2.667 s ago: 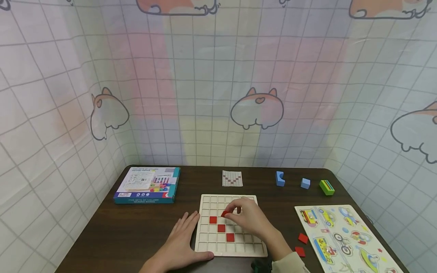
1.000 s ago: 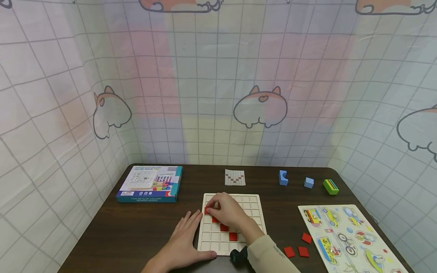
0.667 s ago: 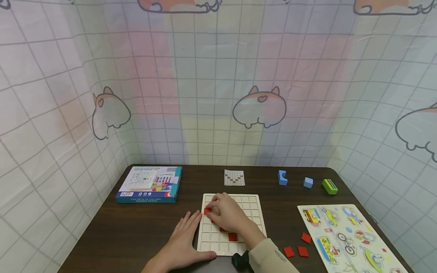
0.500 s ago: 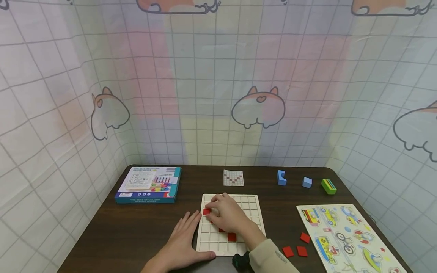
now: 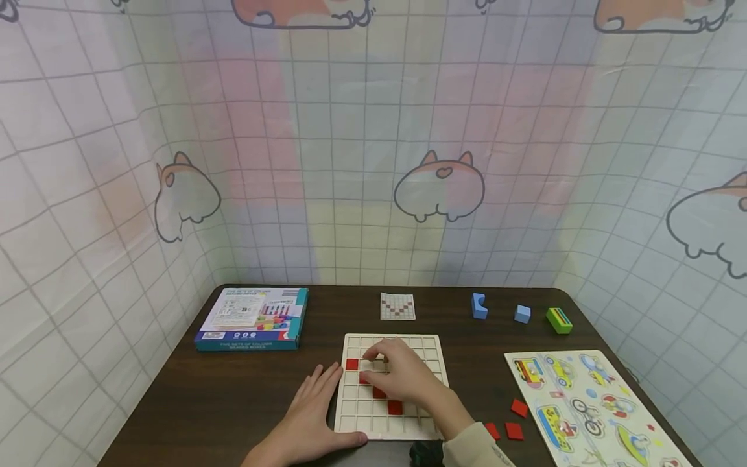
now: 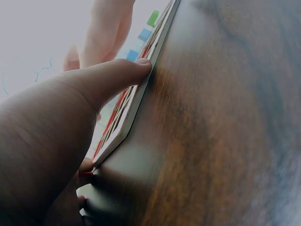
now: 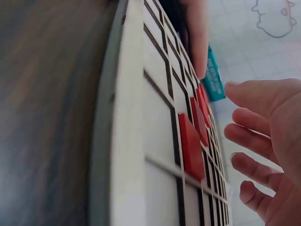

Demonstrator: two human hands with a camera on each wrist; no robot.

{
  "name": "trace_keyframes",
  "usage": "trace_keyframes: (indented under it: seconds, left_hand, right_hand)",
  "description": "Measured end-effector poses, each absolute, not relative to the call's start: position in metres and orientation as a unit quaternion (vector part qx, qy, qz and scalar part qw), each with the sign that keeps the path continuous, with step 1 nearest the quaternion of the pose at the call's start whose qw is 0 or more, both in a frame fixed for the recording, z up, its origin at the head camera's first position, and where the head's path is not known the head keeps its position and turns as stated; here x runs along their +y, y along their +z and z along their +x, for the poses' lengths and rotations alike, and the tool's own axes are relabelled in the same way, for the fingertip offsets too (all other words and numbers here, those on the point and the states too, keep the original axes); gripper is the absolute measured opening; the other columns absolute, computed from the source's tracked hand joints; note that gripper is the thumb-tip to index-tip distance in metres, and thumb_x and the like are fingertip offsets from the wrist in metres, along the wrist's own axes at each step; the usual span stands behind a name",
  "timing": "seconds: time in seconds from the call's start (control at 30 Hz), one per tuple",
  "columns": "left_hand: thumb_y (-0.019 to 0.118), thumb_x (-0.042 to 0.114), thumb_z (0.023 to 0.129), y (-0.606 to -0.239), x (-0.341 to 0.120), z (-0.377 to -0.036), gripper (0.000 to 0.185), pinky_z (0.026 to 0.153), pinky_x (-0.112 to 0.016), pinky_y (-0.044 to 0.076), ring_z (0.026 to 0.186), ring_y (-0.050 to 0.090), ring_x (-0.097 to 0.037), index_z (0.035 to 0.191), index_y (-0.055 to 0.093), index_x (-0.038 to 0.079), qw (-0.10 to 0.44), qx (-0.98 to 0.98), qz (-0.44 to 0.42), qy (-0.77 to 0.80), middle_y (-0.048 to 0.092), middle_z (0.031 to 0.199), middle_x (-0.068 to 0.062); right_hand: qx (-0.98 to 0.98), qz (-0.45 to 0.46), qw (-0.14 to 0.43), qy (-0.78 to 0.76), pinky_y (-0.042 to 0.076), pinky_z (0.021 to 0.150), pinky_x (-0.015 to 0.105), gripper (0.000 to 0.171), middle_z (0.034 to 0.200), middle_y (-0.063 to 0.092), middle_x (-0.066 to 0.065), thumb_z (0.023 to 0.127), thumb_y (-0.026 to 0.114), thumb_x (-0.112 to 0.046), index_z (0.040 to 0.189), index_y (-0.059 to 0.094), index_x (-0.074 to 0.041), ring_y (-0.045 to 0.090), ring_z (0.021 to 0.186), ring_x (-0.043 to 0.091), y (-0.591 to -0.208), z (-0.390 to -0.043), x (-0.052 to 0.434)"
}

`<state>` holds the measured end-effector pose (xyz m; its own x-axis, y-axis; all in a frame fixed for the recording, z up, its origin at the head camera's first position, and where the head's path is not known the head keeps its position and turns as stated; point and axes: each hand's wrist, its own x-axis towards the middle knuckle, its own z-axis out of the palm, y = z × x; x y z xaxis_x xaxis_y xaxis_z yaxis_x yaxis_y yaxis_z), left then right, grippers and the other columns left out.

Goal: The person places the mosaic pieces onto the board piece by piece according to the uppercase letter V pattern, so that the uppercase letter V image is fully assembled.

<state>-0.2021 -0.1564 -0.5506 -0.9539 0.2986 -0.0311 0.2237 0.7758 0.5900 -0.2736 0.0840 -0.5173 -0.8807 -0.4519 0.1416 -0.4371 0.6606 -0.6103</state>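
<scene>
Board (image 5: 434,363): table centre, in front of you; four red tiles (image 5: 352,364) run diagonally from upper left to lower right.
Left hand (image 5: 309,415): yours, flat, fingers straight, pressing the board's left edge.
Right hand (image 5: 403,376): fingers relaxed above the grid, holding nothing; covers middle tiles.
Around: box (image 5: 251,316) left, card (image 5: 397,306) behind, spare tiles (image 5: 513,430) and puzzle (image 5: 589,405) right.
Change: you've let go of the top-left tile; hand drawn back right.

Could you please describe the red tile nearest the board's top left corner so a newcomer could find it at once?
Start at the pale grid board on the dark table. The red tile sits in its leftmost column, just beyond the left hand. Unlike the other red tiles, it lies clear of the right hand.
</scene>
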Motion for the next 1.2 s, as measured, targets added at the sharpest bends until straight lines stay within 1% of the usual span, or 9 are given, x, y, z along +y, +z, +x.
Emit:
trace_keyframes:
  seconds: [0.07, 0.13, 0.5, 0.73, 0.93, 1.2]
  left_hand:
    - [0.08, 0.092, 0.073, -0.551, -0.156, -0.202, 0.139, 0.136, -0.074, 0.015, 0.174, 0.014, -0.044, 0.177, 0.03, 0.014, 0.059, 0.94, 0.139, 0.305, 0.029, 0.185, -0.008]
    - [0.08, 0.093, 0.073, -0.551, -0.156, -0.201, 0.139, 0.136, -0.074, 0.015, 0.174, 0.015, -0.044, 0.177, 0.03, 0.014, 0.058, 0.941, 0.138, 0.303, 0.029, 0.185, -0.008]
    - [0.079, 0.095, 0.071, -0.55, -0.155, -0.201, 0.141, 0.136, -0.074, 0.016, 0.174, 0.015, -0.043, 0.177, 0.03, 0.015, 0.064, 0.944, 0.128, 0.297, 0.03, 0.184, -0.008]
    - [0.08, 0.093, 0.071, -0.548, -0.153, -0.2, 0.14, 0.136, -0.075, 0.015, 0.174, 0.015, -0.043, 0.176, 0.031, 0.015, 0.066, 0.944, 0.125, 0.299, 0.031, 0.184, -0.009]
    - [0.08, 0.093, 0.071, -0.55, -0.153, -0.201, 0.139, 0.136, -0.074, 0.016, 0.174, 0.016, -0.043, 0.176, 0.031, 0.016, 0.066, 0.945, 0.124, 0.296, 0.031, 0.184, -0.007]
    - [0.078, 0.095, 0.07, -0.551, -0.153, -0.201, 0.141, 0.136, -0.074, 0.017, 0.174, 0.016, -0.042, 0.177, 0.031, 0.017, 0.068, 0.945, 0.124, 0.295, 0.03, 0.184, -0.007]
  right_hand:
    - [0.91, -0.238, 0.015, -0.339, 0.058, 0.096, 0.041, 0.029, 0.124, 0.074, -0.005, 0.099, 0.082, -0.036, 0.124, 0.08, -0.02, 0.064, 0.111, 0.019, -0.516, -0.27, 0.089]
    - [0.909, -0.237, 0.013, -0.343, 0.057, 0.093, 0.04, 0.028, 0.12, 0.074, -0.005, 0.098, 0.083, -0.034, 0.122, 0.081, -0.02, 0.063, 0.11, 0.02, -0.516, -0.266, 0.095]
    - [0.912, -0.222, -0.015, -0.344, 0.057, 0.092, 0.037, 0.027, 0.119, 0.076, -0.007, 0.099, 0.086, -0.033, 0.122, 0.081, -0.021, 0.062, 0.11, 0.018, -0.515, -0.249, 0.131]
    - [0.915, -0.207, -0.034, -0.345, 0.057, 0.094, 0.036, 0.025, 0.117, 0.076, -0.013, 0.096, 0.089, -0.031, 0.118, 0.081, -0.023, 0.063, 0.111, 0.018, -0.516, -0.24, 0.153]
    - [0.914, -0.197, -0.022, -0.353, 0.055, 0.09, 0.033, 0.025, 0.115, 0.077, -0.008, 0.096, 0.089, -0.033, 0.117, 0.081, -0.023, 0.063, 0.11, 0.019, -0.513, -0.233, 0.167]
    - [0.915, -0.191, -0.009, -0.356, 0.054, 0.088, 0.03, 0.025, 0.115, 0.076, -0.007, 0.097, 0.088, -0.035, 0.117, 0.081, -0.023, 0.062, 0.109, 0.021, -0.51, -0.226, 0.18]
